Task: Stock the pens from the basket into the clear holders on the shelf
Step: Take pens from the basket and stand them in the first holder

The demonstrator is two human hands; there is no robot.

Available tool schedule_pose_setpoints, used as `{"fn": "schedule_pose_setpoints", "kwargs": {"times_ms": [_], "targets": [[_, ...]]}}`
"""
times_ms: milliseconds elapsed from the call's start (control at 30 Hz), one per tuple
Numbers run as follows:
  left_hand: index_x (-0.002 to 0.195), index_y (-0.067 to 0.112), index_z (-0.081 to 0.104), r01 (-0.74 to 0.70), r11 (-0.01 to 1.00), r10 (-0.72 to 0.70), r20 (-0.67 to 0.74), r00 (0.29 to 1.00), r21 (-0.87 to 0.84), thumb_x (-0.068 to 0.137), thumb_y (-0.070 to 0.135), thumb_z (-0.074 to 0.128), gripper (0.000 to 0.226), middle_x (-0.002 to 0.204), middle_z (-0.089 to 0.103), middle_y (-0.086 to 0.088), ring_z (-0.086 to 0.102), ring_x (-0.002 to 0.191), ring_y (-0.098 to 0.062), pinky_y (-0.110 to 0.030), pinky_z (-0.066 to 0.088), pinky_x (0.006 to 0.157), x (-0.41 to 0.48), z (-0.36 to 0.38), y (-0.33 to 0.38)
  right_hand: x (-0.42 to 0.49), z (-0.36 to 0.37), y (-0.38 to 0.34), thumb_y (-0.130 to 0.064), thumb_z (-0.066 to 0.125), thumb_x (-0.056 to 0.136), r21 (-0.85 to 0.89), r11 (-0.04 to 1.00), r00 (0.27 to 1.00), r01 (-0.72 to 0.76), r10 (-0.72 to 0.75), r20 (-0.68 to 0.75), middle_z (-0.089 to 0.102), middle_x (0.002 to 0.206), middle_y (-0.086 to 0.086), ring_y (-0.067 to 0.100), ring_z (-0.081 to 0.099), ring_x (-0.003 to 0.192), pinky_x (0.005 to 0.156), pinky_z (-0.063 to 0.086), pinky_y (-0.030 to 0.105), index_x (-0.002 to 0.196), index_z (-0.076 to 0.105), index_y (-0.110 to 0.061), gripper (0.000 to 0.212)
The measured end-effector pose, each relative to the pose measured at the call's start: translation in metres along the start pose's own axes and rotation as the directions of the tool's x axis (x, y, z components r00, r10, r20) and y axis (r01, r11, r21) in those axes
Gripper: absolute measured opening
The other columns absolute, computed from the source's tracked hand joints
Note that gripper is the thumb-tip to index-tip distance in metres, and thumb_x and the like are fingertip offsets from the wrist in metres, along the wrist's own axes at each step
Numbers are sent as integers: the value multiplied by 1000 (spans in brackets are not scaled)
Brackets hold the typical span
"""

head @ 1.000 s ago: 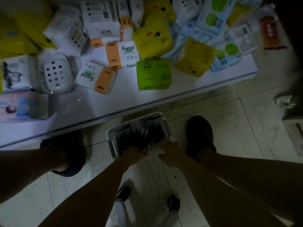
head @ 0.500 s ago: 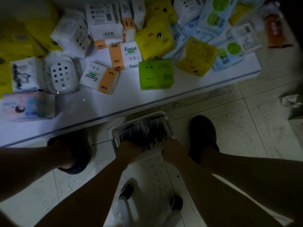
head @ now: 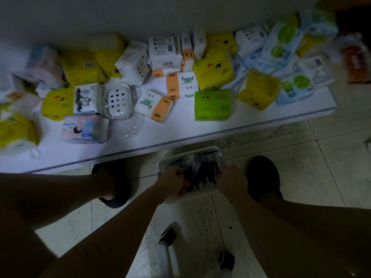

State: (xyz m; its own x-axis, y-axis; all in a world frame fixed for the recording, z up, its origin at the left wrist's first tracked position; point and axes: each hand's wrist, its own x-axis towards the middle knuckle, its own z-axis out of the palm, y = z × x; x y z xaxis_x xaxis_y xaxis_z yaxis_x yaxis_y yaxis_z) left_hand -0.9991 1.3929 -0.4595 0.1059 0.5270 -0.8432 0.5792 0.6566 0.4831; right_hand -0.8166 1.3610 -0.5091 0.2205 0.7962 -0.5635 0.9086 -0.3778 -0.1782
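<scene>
A white basket stands on the tiled floor between my feet, just in front of a low white shelf. It is filled with a dark pile of pens. My left hand reaches into the basket's left side with its fingers curled round some pens. At the right side my right hand is also curled down into the pens. The light is dim, and no clear pen holder is in view.
The shelf carries many tissue packs: yellow, a green one, white-and-orange "Facial" packs, and a clear dish with a white perforated insert. My dark shoes flank the basket. A white wheeled base stands below my arms.
Both hands have pushed further forward into the pens. The view has tipped up, so more of the shelf and the wall behind it shows.
</scene>
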Motion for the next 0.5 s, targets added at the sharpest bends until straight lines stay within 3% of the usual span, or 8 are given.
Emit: {"fn": "schedule_pose_setpoints", "kwargs": {"times_ms": [67, 133, 233, 333, 367, 433, 500], "targets": [[126, 9, 54, -13, 1000, 13, -22, 1000, 5, 97, 2, 40, 33, 92, 63, -6, 61, 68, -12, -15, 49, 47, -7, -6, 8, -5, -18, -1, -21, 40, 101, 70, 997, 998, -15, 19, -57, 58, 101, 13, 27, 58, 89, 74, 46, 32, 107, 58, -4, 26], [114, 9, 59, -37, 999, 39, -39, 998, 38, 93, 2, 41, 28, 84, 60, -7, 55, 63, -13, -19, 44, 47, -16, -12, 19, -4, -32, -3, -21, 46, 99, 210, 975, 989, -67, 94, -118, 56, 85, 6, 23, 56, 78, 63, 40, 28, 88, 59, -6, 22], [87, 11, 59, -118, 992, 121, -82, 989, 49, 94, 9, 40, 20, 69, 53, -7, 48, 56, -16, -24, 38, 48, -38, -23, 35, -13, -59, -11, -14, 50, 95, 411, 910, 971, -49, 140, -196, 39, 62, 1, 16, 37, 56, 51, 28, 27, 62, 39, -13, 35], [101, 11, 59, -270, 961, 277, -160, 948, 64, 101, 29, 37, 28, 91, 62, -17, 56, 74, -25, -26, 39, 59, -61, -34, 46, -34, -94, -18, -15, 56, 92, 564, 825, 963, 22, 135, -235, 51, 58, 9, 12, 41, 45, 53, 44, 32, 61, 50, -4, 33], [110, 13, 59, -339, 939, 345, -198, 917, 65, 101, 33, 38, 30, 100, 63, -19, 60, 81, -29, -26, 40, 61, -68, -36, 48, -43, -104, -20, -15, 59, 91, 612, 789, 961, 49, 130, -246, 55, 60, 10, 7, 45, 43, 52, 45, 26, 65, 57, -1, 29], [123, 18, 55, -447, 892, 449, -249, 858, 68, 101, 27, 41, 28, 104, 64, -16, 61, 89, -32, -30, 44, 69, -85, -41, 54, -63, -125, -26, -9, 65, 87, 772, 629, 958, 91, 156, -240, 63, 66, 14, 3, 55, 43, 48, 48, 20, 77, 63, 3, 16], [123, 16, 53, -511, 858, 487, -239, 840, -48, 101, 12, 40, 26, 81, 62, -8, 55, 71, -29, -34, 44, 64, -105, -49, 63, -86, -144, -35, 2, 67, 84, 913, 386, 962, 134, 171, -213, 66, 71, 21, 10, 63, 46, 47, 53, 24, 85, 61, 6, 8]]}}
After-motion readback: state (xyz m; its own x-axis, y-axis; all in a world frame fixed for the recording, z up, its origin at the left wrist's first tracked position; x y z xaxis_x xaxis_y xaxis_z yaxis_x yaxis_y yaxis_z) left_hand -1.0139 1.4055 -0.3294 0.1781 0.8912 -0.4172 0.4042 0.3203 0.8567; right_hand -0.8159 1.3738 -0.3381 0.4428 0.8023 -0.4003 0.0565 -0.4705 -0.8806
